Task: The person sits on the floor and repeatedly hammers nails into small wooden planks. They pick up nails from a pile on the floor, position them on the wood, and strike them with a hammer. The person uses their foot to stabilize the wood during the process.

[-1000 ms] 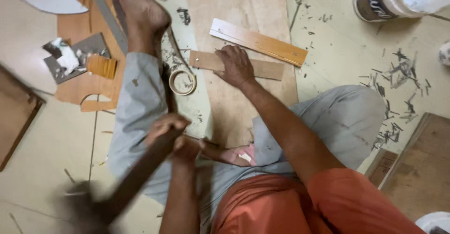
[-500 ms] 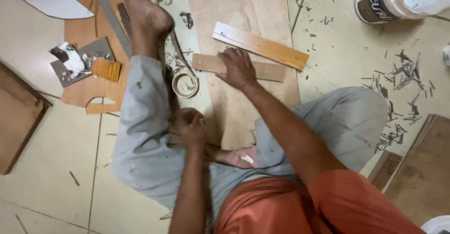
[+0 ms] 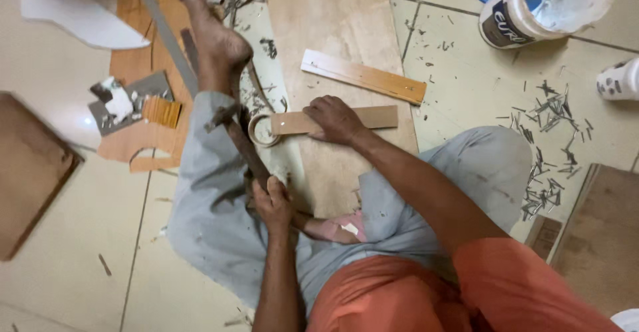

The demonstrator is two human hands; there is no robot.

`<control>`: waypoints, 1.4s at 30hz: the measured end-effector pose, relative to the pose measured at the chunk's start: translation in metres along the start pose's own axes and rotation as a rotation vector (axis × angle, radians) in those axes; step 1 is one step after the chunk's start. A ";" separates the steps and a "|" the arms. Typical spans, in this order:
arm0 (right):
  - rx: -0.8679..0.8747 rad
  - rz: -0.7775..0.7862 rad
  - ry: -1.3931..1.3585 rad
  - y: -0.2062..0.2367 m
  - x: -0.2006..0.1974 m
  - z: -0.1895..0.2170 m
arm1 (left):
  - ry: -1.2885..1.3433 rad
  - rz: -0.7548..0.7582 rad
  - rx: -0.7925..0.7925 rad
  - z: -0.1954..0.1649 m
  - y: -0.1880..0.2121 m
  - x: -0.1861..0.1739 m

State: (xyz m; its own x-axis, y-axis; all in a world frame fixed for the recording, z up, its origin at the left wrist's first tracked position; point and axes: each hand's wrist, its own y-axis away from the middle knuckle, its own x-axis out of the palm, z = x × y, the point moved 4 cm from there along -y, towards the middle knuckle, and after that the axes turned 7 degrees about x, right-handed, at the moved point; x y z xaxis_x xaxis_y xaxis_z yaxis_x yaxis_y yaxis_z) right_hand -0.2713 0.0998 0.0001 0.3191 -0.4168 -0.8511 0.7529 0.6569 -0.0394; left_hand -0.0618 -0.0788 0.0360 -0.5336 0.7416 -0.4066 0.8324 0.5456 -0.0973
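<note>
Nearby, white tub (image 3: 532, 12) holding pale paste, right hand (image 3: 336, 119) pressing wood strip (image 3: 333, 120)

Tiled floor (image 3: 80, 265) carries plywood board (image 3: 333, 32), white tub (image 3: 539, 6).

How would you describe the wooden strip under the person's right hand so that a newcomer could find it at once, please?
Start at the big pale board lying on the tiled floor in front of the seated person. Two wooden strips lie across it; take the nearer strip, pressed down by the right hand. It is plain light brown, with a tape roll at its left end, unlike the orange-edged strip beyond.
</note>
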 end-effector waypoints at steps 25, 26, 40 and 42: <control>0.404 -0.062 0.149 0.099 -0.043 -0.062 | 0.171 0.452 -0.478 -0.018 0.010 0.067; 0.380 -0.097 0.154 0.099 -0.042 -0.064 | 0.174 0.471 -0.468 -0.024 0.008 0.072; 0.434 -0.125 0.046 0.105 -0.030 -0.079 | -0.324 0.572 -0.065 -0.021 0.008 0.094; 0.431 -0.111 0.065 0.104 -0.031 -0.078 | -0.328 0.548 -0.074 -0.023 0.001 0.084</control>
State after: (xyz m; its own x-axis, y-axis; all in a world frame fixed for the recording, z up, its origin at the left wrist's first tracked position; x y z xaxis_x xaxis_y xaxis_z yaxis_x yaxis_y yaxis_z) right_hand -0.2478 0.2302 -0.0184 0.1966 -0.4201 -0.8859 0.9560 0.2828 0.0780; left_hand -0.1090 -0.0067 0.0228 0.0498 0.7689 -0.6374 0.9524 0.1556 0.2622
